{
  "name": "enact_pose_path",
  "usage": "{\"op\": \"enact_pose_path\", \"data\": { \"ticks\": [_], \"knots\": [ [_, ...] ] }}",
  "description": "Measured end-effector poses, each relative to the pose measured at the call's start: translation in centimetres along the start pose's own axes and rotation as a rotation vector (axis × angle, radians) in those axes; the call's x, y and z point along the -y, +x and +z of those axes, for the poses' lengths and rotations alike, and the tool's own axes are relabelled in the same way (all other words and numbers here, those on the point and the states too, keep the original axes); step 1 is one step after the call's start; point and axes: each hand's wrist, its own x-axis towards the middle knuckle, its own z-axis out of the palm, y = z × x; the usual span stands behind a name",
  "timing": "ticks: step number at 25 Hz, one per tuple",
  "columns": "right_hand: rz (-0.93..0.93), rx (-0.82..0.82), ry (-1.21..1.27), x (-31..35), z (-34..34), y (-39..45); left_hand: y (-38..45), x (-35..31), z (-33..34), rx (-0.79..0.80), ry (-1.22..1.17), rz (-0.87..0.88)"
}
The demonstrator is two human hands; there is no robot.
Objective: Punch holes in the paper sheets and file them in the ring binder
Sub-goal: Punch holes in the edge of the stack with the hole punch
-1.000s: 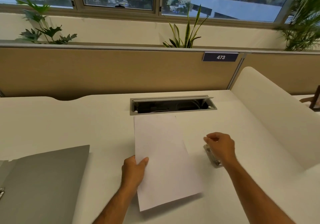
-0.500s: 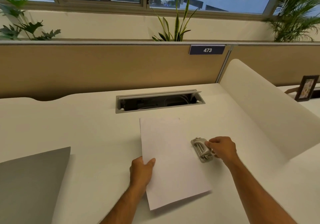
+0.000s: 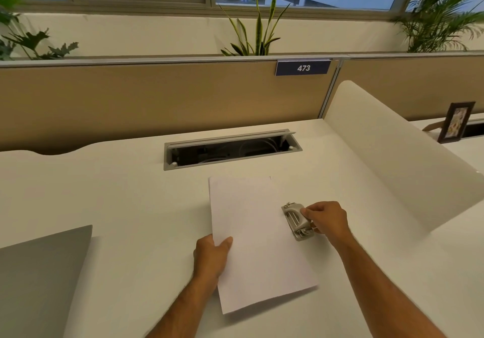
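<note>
Near the front edge of the white worktop (image 3: 112,206), the left hand (image 3: 210,257) holds the paper sheets (image 3: 258,243) at their left edge. The thumb lies on top of the paper and the other fingers are curled under it, so the hand is closed on the sheets. The sheets lie almost flat in the middle of the worktop, a little turned, and the near right corner points toward the front edge. I cannot tell how many sheets there are.

At the right edge of the sheets stands a small metal hole punch (image 3: 297,221). The right hand (image 3: 326,219) grips it from the right side, with the fingers bent around its handle and base. The punch sits over the border of the paper, but whether the paper is inside its slot is not clear.

At the left front corner of the worktop lies a grey ring binder (image 3: 39,280), well apart from the sheets; only its flat cover is in view.

Farther back, in the middle of the worktop, there is an open cable tray (image 3: 230,149) with a metal lid. Along the right side stands a white curved divider (image 3: 392,159). Behind the back edge rises a beige partition (image 3: 157,102) with a blue label (image 3: 303,68) reading 473.
</note>
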Motion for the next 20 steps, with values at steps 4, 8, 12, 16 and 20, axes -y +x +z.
{"op": "enact_pose_path", "data": {
  "ticks": [4,8,12,16,20],
  "knots": [
    [-0.014,-0.001,-0.004,-0.1,0.0,0.0,-0.1,-0.1,0.0,0.022,-0.018,0.000],
    [-0.020,-0.003,0.002,-0.1,0.2,0.0,0.0,-0.2,0.0,0.030,0.023,0.006],
    [-0.022,-0.001,-0.001,-0.4,0.2,0.2,0.3,-0.4,0.2,0.028,0.079,0.037],
    [-0.007,-0.001,0.009,-0.5,0.2,0.4,0.5,-0.7,0.6,0.022,0.112,0.038],
    [-0.005,0.003,0.013,-0.7,0.3,0.5,0.8,-1.2,1.0,0.021,0.104,0.033]
  ]
}}
